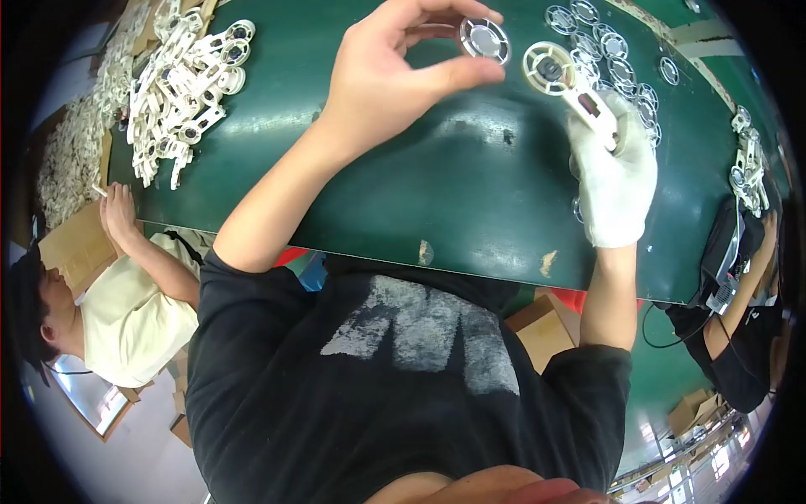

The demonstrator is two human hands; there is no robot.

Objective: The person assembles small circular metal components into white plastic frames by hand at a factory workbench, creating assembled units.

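Note:
My bare left hand (382, 80) pinches a round silver ring cover (485, 42) by its edges, between thumb and fingers. To its right, my white-gloved right hand (620, 176) grips a white plastic part (592, 113) by its handle. That part ends in a round spoked head (549, 69) with a dark centre, tilted toward the silver cover; the two pieces are apart. Beyond and beside my right hand, several more silver ring covers (620, 71) lie loose on the green table, some hidden behind the glove.
A heap of white plastic parts (172, 97) covers the table's (403, 202) far left. More such parts (747, 168) lie at the right edge. A person in a light shirt (134, 319) works at left, another in black (739, 336) at right. Cardboard boxes (541, 332) stand below the table.

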